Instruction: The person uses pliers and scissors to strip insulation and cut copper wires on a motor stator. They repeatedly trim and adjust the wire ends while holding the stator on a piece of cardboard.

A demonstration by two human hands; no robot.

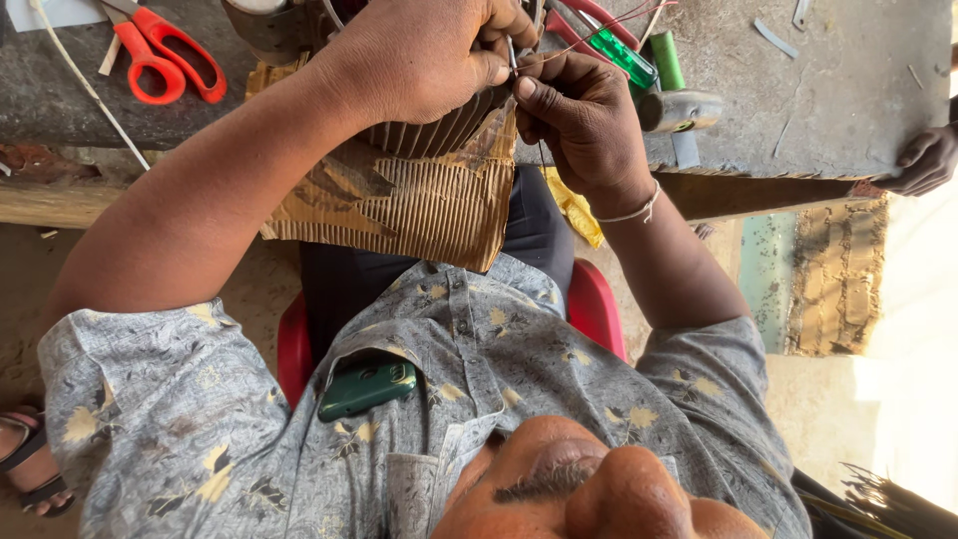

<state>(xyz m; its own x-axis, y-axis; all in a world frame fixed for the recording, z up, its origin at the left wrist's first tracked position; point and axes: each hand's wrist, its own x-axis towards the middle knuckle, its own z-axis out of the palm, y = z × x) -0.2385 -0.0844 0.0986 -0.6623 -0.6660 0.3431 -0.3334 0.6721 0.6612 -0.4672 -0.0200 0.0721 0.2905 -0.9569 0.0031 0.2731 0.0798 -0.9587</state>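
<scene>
Wire, thin and reddish, runs from between my two hands toward the far edge of the counter. My hands meet at the near edge of the counter, over a ribbed metal part that sits on a torn piece of corrugated cardboard hanging off that edge. My left hand is closed over the top of the ribbed part, its fingertips pinched on a thin metal pin or needle. My right hand is closed too, thumb and forefinger pinched just under that pin, apparently on the wire's end; the exact contact is too small to make out.

To do this well, I judge I should keep the ribbed part steady under my left palm, hold the wire taut but not strained, and guide it with small fingertip moves.

Orange-handled scissors lie near the counter's far left corner. A green-handled screwdriver and a hammer lie just beyond my right hand. Another person's hand rests on the counter's right edge.
</scene>
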